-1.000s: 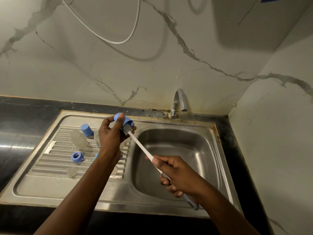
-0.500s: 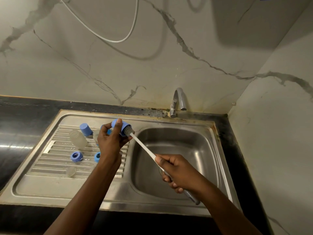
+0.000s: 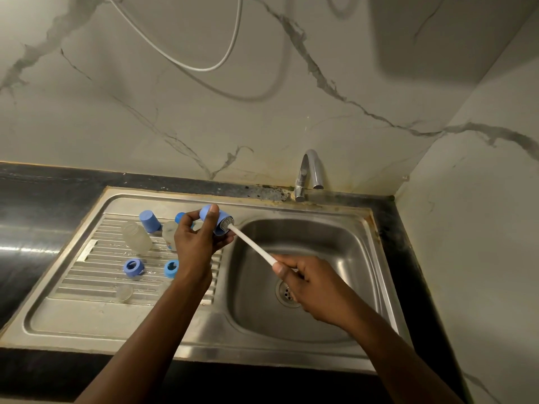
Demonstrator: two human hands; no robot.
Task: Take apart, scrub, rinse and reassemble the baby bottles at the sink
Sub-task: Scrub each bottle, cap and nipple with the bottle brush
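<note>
Left hand (image 3: 194, 246) grips the blue cap (image 3: 210, 217), brush (image 3: 227, 223) head inside; right hand (image 3: 306, 282) holds its handle.

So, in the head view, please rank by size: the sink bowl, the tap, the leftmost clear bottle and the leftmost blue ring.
1. sink bowl
2. tap and clear bottle: about alike; the tap stands farther away, so unsure
3. blue ring

A clear plastic bottle (image 3: 137, 239) lies on the ribbed steel drainboard (image 3: 87, 285), left of the steel sink basin (image 3: 335, 243). The chrome tap (image 3: 310, 167) stands behind the basin.
</note>
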